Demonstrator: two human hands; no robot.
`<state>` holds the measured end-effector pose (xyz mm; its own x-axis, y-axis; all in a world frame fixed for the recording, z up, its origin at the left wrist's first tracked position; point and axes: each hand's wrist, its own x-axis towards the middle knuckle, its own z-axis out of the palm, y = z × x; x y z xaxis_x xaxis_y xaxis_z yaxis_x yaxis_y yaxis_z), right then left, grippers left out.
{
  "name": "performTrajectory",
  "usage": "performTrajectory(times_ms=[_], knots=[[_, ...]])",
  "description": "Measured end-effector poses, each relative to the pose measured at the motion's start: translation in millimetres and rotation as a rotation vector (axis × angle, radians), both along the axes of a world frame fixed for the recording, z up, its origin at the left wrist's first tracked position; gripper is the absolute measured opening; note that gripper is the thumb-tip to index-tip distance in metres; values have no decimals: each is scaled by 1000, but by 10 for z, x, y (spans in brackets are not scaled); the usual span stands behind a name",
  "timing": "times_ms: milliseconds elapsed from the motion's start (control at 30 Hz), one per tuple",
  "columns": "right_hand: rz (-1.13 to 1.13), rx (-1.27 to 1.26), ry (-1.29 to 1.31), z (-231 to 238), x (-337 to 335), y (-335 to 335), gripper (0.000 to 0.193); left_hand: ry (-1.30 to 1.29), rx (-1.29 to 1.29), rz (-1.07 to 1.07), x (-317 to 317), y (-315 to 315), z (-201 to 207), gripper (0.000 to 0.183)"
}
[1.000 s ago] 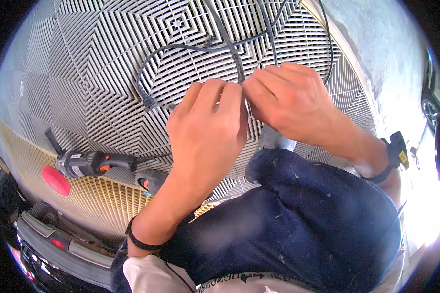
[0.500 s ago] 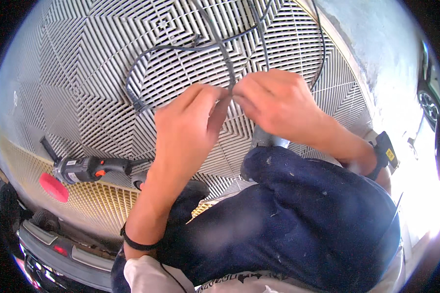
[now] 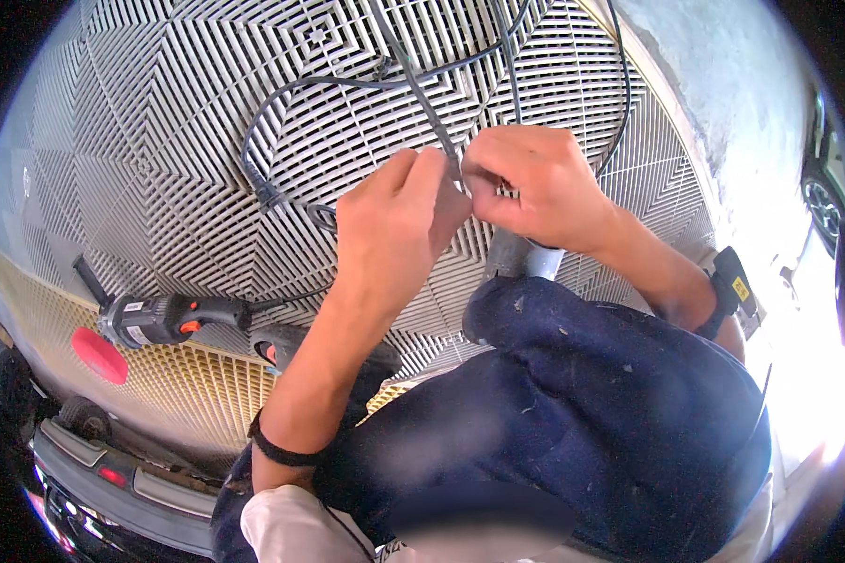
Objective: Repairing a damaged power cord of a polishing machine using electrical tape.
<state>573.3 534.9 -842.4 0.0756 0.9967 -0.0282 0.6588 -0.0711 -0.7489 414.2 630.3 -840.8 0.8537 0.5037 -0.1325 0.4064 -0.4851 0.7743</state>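
Our left hand (image 3: 394, 216) and right hand (image 3: 543, 183), fingertips pinched narrow, hold the dark cable (image 3: 432, 114), which runs from them toward eleven o'clock. The polisher (image 3: 167, 320) lies at eight o'clock from us.

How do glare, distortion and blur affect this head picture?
Head view: glare whites out part of the right side; fisheye bending curves the slatted floor toward the rim; a smooth blur covers some shirt, bottom centre; left hand and right hand look fairly clear.
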Motion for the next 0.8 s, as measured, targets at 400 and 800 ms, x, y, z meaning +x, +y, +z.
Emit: performTrajectory(times_ms=[400, 800], knots=[[-147, -232, 343, 78, 7, -79, 18, -24, -1127, 460, -72, 81, -113, 8], [-266, -302, 249, 151, -164, -65, 14, -29, -299, 119, 51, 83, -43, 14]])
